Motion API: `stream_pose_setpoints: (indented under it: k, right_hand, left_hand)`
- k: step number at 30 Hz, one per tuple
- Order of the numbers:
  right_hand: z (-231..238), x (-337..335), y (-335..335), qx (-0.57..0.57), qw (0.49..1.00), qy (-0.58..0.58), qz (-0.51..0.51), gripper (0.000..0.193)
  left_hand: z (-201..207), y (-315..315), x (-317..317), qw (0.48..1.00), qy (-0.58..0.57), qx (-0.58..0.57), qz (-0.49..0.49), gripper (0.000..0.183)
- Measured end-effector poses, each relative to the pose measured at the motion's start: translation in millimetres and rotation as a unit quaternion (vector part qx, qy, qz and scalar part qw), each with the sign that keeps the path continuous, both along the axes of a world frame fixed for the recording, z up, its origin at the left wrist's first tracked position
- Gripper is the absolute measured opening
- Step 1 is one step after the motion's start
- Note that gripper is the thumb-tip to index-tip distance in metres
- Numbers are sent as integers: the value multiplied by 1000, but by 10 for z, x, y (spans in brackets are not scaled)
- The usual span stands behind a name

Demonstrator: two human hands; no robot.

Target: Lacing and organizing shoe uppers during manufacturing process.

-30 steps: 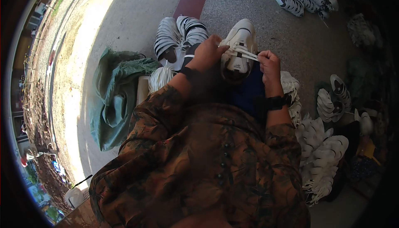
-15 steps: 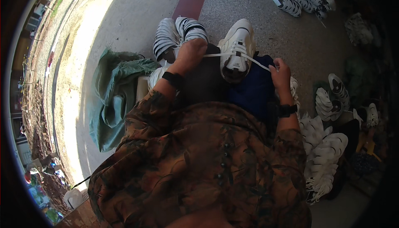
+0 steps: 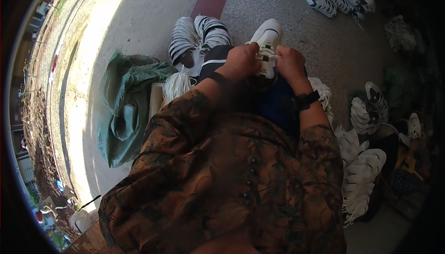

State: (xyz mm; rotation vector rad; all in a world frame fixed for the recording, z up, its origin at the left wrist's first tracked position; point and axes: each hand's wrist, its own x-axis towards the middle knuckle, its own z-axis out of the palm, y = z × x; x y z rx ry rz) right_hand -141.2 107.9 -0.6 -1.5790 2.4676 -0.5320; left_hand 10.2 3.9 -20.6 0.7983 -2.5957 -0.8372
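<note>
A cream-white sneaker (image 3: 269, 30) lies toe-away across my lap, with white lacing and dark eyelet parts along its tongue. My left hand (image 3: 242, 62) is closed at the left edge of the lacing, and a length of white shoelace (image 3: 214, 62) trails out beside it over the dark cloth. From the other side, my right hand (image 3: 292, 65) pinches a lace end close above the eyelets. Both hands partly cover the shoe's sides, and its heel is in shadow. Dark blue cloth (image 3: 278, 105) lies under the heel.
Striped white-and-black shoe uppers (image 3: 185, 43) stand left of my lap, beside a bundle of white laces (image 3: 177, 87). A green sack (image 3: 125, 110) is farther left. White shoe parts (image 3: 364, 170) pile at my right; more shoes (image 3: 322, 1) lie at the far right.
Both hands have come inward from their spread position to the sneaker's lacing. The lace, stretched between them before, is now drawn in close to the eyelets.
</note>
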Motion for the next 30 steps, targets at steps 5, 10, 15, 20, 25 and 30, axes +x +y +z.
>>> stream_pose_setpoints:
  k: [5,10,15,20,25,30]
  right_hand:
    - [-73,-82,22,-18,986,137,89,4]
    - [-143,-148,190,-103,958,184,194,2]
    - [-162,-185,321,-105,937,206,261,8]
    - [-191,-213,310,-90,937,207,267,17]
    - [-189,-218,292,-77,945,213,235,19]
    - [-184,-154,254,-106,963,147,201,20]
  left_hand:
    - [-70,-55,-42,999,15,31,25,29]
    - [-160,-52,-10,998,44,40,17,26]
    - [-193,-57,61,987,143,-10,-77,9]
    - [-168,-107,160,984,115,-9,-132,10]
    - [-137,-89,142,986,124,10,-109,14]
    - [-72,-12,-25,997,21,-61,-34,16]
